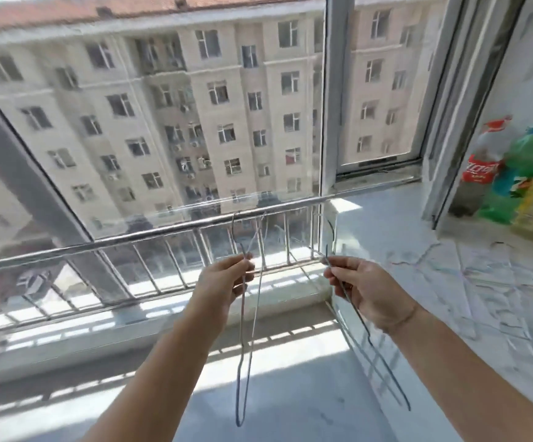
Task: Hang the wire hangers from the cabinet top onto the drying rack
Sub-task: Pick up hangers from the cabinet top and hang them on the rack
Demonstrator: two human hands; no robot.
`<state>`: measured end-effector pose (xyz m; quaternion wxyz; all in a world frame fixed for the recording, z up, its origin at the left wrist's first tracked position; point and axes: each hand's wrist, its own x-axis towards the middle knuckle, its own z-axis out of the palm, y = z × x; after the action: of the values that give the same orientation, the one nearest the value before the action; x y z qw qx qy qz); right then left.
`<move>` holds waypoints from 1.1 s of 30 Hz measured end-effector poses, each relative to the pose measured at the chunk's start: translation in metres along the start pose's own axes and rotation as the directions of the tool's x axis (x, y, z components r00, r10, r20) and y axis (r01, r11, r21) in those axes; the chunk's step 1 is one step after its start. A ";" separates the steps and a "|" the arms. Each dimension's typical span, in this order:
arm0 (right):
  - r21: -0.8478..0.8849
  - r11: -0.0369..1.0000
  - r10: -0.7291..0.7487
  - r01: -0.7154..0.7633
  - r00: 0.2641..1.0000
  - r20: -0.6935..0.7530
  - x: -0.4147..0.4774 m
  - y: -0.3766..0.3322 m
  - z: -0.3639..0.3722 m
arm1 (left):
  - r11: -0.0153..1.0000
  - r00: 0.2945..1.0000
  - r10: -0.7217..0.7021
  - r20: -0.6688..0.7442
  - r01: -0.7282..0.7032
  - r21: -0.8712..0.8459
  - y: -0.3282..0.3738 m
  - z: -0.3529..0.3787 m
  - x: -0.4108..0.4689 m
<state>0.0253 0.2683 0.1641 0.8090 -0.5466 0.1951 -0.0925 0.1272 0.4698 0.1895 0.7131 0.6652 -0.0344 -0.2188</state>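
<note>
The long horizontal steel rail [163, 232] of the drying rack runs from near left to far right across the window. Its left stretch is bare, with open air in front for a hand to reach it. Farther right, a thin wire hanger [248, 314] hooked over the rail hangs down in front, pinched by the left hand [227, 279]. Just right of it the right hand [364, 288] grips a second wire hanger [373, 339], filling the gap beside the white cabinet top [418, 282]. Behind the rail, vertical steel bars [150, 272] and the large window pane [163, 122] block passage outward. At far right, plastic bottles [520, 173] crowd the sill corner.
</note>
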 end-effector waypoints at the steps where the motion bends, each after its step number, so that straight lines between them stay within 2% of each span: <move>1: -0.004 1.000 0.012 -0.012 0.999 0.039 0.000 0.008 0.027 | 1.000 0.999 0.007 -0.039 -0.007 -0.011 0.002 -0.029 -0.009; 8: -0.025 0.995 0.103 -0.100 0.956 0.274 -0.024 0.072 0.225 | 0.997 0.955 0.023 -0.296 -0.043 -0.062 0.016 -0.234 -0.090; 14: -0.022 0.984 0.167 -0.177 0.871 0.463 -0.054 0.132 0.391 | 0.991 0.872 0.060 -0.486 -0.109 -0.073 0.025 -0.393 -0.164; 24: -0.094 0.959 0.256 -0.266 0.678 0.689 -0.104 0.206 0.626 | 0.977 0.665 0.074 -0.743 -0.199 -0.081 0.035 -0.590 -0.265; 29: -0.118 0.947 0.284 -0.300 0.605 0.744 -0.115 0.236 0.730 | 0.965 0.571 0.083 -0.817 -0.250 -0.077 0.044 -0.678 -0.289; 33: -0.145 0.955 0.270 -0.259 0.551 0.789 -0.118 0.251 0.811 | 0.957 0.507 0.104 -0.856 -0.284 -0.052 0.060 -0.749 -0.298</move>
<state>0.2398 1.0955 0.2233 0.8109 -0.4984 -0.1089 0.2868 0.1295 1.2767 0.2353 0.7186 0.6095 0.2610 0.2099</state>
